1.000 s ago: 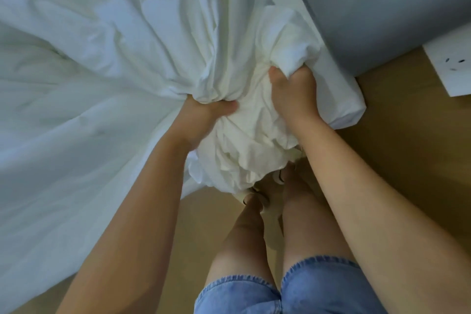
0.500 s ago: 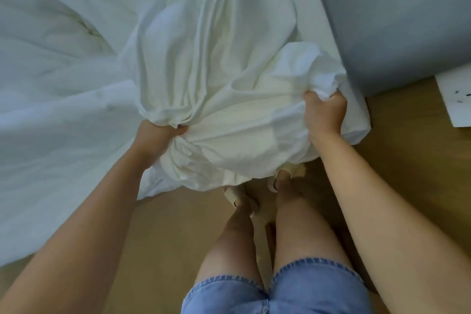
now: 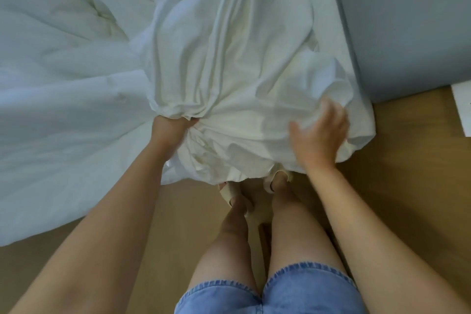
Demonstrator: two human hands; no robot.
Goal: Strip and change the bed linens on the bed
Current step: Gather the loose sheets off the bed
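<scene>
Bedsheet [image 3: 229, 58] bunched, folds running lengthwise away from person; left hand [image 3: 173, 132] grips gather; right hand [image 3: 318, 132] blurred, fingers spread, holding nothing.

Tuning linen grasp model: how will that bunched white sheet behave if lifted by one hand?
Likely floppy: the white sheet creases deeply and fans out from where the left hand grips it. Probably light for its bulk, as one fist gathers it. It may drape and trail; its lower edge hangs by the feet.

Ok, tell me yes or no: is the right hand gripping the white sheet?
No, the right hand is open with fingers spread over the bunched white sheet; only the left hand grips it.
</scene>
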